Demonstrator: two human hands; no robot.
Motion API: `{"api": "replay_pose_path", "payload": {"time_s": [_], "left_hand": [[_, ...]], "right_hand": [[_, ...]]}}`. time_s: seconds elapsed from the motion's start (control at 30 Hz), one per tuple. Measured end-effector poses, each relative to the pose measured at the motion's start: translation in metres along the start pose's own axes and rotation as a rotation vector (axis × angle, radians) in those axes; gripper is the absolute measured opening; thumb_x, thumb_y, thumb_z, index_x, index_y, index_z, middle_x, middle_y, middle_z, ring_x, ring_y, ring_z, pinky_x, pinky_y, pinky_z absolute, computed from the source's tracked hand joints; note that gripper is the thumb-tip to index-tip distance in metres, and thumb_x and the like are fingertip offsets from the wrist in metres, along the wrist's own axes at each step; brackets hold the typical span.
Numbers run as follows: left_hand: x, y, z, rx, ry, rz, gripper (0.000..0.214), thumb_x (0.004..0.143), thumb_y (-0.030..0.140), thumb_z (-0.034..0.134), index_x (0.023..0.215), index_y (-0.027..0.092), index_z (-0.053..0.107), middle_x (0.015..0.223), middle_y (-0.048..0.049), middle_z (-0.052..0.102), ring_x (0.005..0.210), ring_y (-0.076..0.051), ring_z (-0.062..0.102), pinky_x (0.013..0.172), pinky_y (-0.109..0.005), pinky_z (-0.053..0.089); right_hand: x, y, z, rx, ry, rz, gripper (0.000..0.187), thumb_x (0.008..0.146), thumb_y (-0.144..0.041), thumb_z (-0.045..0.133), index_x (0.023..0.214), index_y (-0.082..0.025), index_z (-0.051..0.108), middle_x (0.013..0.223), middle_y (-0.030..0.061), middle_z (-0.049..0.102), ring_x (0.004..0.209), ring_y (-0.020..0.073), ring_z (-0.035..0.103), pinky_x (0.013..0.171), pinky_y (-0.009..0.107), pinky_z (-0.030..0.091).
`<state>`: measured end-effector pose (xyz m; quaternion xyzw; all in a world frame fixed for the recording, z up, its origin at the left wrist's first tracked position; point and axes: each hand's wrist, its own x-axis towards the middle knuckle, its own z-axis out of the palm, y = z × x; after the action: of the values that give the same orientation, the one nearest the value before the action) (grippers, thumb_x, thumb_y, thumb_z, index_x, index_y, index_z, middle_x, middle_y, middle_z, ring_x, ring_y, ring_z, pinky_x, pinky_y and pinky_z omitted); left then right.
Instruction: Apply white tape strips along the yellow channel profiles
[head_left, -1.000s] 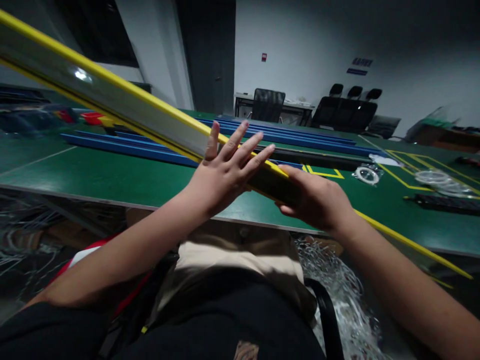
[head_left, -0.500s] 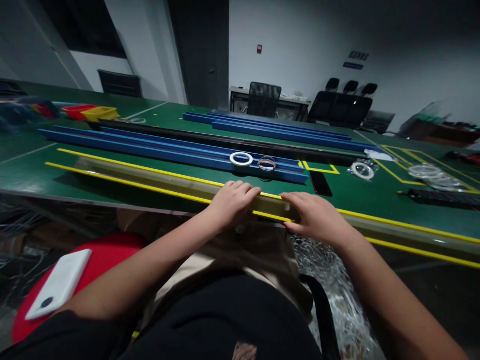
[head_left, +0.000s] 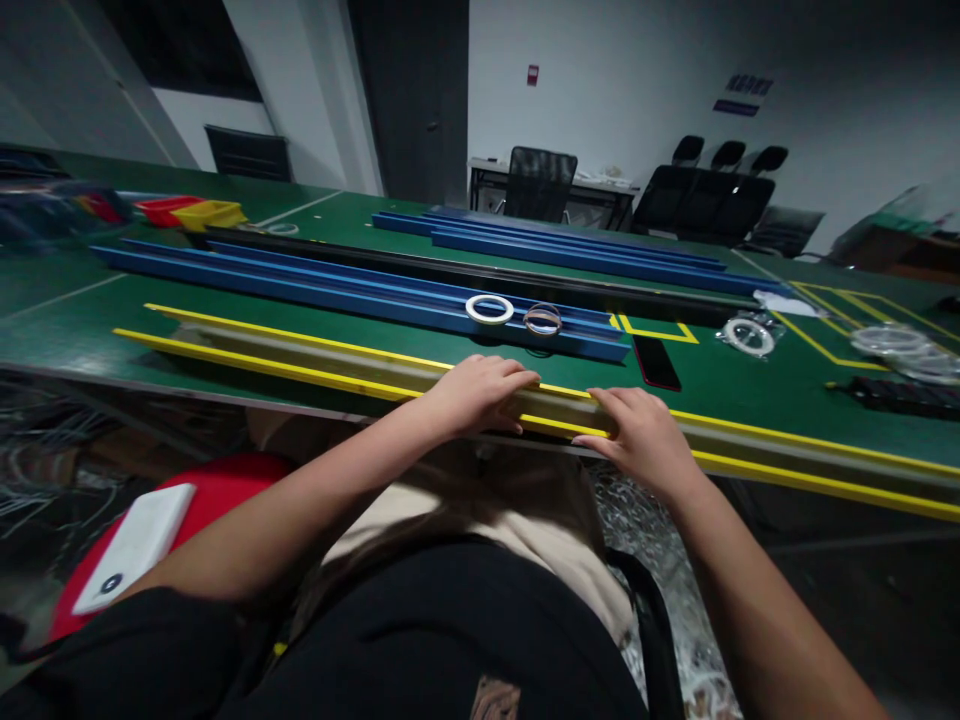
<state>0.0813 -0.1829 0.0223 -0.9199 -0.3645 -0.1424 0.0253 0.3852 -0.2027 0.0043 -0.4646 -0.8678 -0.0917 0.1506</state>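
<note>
A long channel rail with two bright yellow edges and a greyish inside (head_left: 566, 406) runs along the near edge of the table. Gripping it near the middle is my left hand (head_left: 480, 395), fingers closed over the top edge and thumb pointing right. A short way to the right, my right hand (head_left: 646, 435) clasps the same rail, its fingers on the upper yellow edge and thumb at the lower one. Just beyond lie blue rails (head_left: 360, 300), with a white tape roll (head_left: 490, 299) and a brown tape roll (head_left: 542, 309) on them.
Behind the blue rails is a long black rail (head_left: 480, 272), with more blue rails (head_left: 570, 250) farther back. A dark phone (head_left: 657, 362) and bagged white rolls (head_left: 748, 337) lie right on the green table (head_left: 60, 335). A red stool (head_left: 247, 475) carries a white box (head_left: 139, 545).
The view has shifted a little. The yellow-edged rail has slid slightly right relative to the blue rails. Both hands keep hold, a bit farther apart, and my left thumb now shows.
</note>
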Motion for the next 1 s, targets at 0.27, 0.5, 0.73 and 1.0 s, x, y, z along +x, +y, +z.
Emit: {"api": "replay_pose_path", "payload": {"time_s": [0.27, 0.5, 0.73, 1.0], "left_hand": [[-0.055, -0.066, -0.018, 0.125, -0.146, -0.295, 0.082, 0.080, 0.074, 0.063, 0.144, 0.023, 0.052, 0.128, -0.0122, 0.066, 0.113, -0.030, 0.064, 0.093, -0.037, 0.044], [-0.054, -0.065, -0.008, 0.177, -0.116, -0.336, 0.072, 0.079, 0.069, 0.069, 0.132, 0.021, 0.060, 0.114, -0.0098, 0.069, 0.106, -0.028, 0.065, 0.087, -0.034, 0.044], [-0.019, -0.026, 0.011, 0.116, -0.043, -0.247, 0.073, 0.079, 0.074, 0.066, 0.130, 0.022, 0.060, 0.110, -0.0107, 0.069, 0.105, -0.030, 0.065, 0.085, -0.038, 0.044], [-0.024, -0.038, 0.000, 0.080, -0.080, -0.137, 0.083, 0.077, 0.058, 0.077, 0.147, 0.024, 0.047, 0.135, -0.0121, 0.061, 0.117, -0.029, 0.061, 0.093, -0.036, 0.045]], "right_hand": [[-0.037, 0.125, -0.007, 0.132, -0.202, 0.113, 0.069, 0.082, -0.061, 0.070, 0.136, -0.019, 0.064, 0.133, 0.0166, 0.067, 0.122, 0.0359, 0.063, 0.104, 0.050, 0.049], [0.006, 0.053, -0.004, 0.176, -0.155, 0.181, 0.052, 0.098, -0.059, 0.043, 0.129, -0.023, 0.066, 0.130, 0.0115, 0.069, 0.120, 0.0308, 0.064, 0.102, 0.048, 0.050], [0.035, -0.021, 0.024, -0.174, 0.104, 0.265, 0.049, 0.102, -0.048, 0.035, 0.092, -0.019, 0.074, 0.095, 0.0165, 0.070, 0.091, 0.0295, 0.063, 0.076, 0.042, 0.047], [-0.009, 0.058, 0.016, -0.176, 0.101, 0.297, 0.046, 0.101, -0.042, 0.036, 0.090, -0.019, 0.074, 0.099, 0.0124, 0.072, 0.096, 0.0285, 0.062, 0.083, 0.041, 0.047]]}}
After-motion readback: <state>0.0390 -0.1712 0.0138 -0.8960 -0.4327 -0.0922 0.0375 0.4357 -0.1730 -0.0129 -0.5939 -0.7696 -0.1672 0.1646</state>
